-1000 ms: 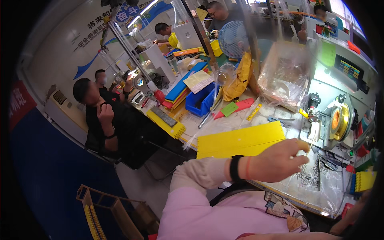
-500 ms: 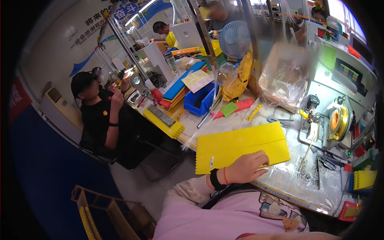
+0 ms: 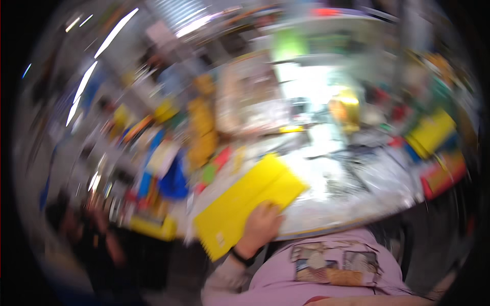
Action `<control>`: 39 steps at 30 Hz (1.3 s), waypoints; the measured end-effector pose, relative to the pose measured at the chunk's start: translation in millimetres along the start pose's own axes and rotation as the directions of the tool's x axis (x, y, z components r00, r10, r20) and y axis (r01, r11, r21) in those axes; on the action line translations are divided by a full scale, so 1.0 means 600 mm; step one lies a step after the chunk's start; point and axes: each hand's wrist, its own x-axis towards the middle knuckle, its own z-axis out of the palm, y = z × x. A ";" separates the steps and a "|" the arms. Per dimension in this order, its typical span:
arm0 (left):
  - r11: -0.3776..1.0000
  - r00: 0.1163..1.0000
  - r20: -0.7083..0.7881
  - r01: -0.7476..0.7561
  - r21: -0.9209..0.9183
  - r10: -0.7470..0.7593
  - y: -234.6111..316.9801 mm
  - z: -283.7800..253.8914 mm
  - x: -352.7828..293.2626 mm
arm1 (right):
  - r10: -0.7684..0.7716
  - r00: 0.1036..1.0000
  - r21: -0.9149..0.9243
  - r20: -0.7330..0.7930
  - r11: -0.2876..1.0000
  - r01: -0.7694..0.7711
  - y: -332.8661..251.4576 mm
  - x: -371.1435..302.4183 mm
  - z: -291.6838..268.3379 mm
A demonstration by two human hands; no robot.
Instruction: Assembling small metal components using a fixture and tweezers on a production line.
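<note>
**One left hand [image 3: 263, 224] resting on one yellow board [image 3: 245, 196] at the bench [image 3: 332, 217]**

The left hand is wearing one dark wristband [image 3: 243, 258] and is resting on the near long side of the yellow board, fingers bent. Blur is hiding the fingertips, so whether this grip is closing on the board or merely touching it cannot be told. One right forearm [image 3: 357, 301] is lying along the lower edge of the view; its hand is falling out of sight, so the state of that grip cannot be told.

The yellow board is lying aslant at the front of the bench, its lower left end projecting past the edge. One seam is running lengthwise, and one pale label [image 3: 220, 238] is showing near that end.

Farther back, one blue bin [image 3: 175, 177], one orange-yellow bag [image 3: 200, 132] and one plastic-lined box [image 3: 250, 97] are standing. One golden reel [image 3: 347, 109] is sitting beside the bright light. To the right, one yellow stack [image 3: 433, 133] and one red block [image 3: 444, 177] are lying close together. One other person [image 3: 97, 239] is appearing, badly blurred, at lower left.
</note>
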 end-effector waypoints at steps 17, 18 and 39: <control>0.988 0.998 0.028 -0.051 0.147 0.048 0.041 0.007 0.019 | -0.012 0.974 -0.001 0.225 1.000 0.013 0.146 -0.179 -0.273; 0.985 0.998 0.031 -0.057 0.163 0.052 0.037 0.007 0.020 | 0.098 0.948 0.079 0.302 0.989 -0.127 0.176 -0.190 -0.233; 0.972 0.997 0.068 0.006 0.237 -0.022 0.052 0.003 0.023 | -0.200 0.964 -0.106 0.176 0.970 0.220 0.161 -0.246 -0.072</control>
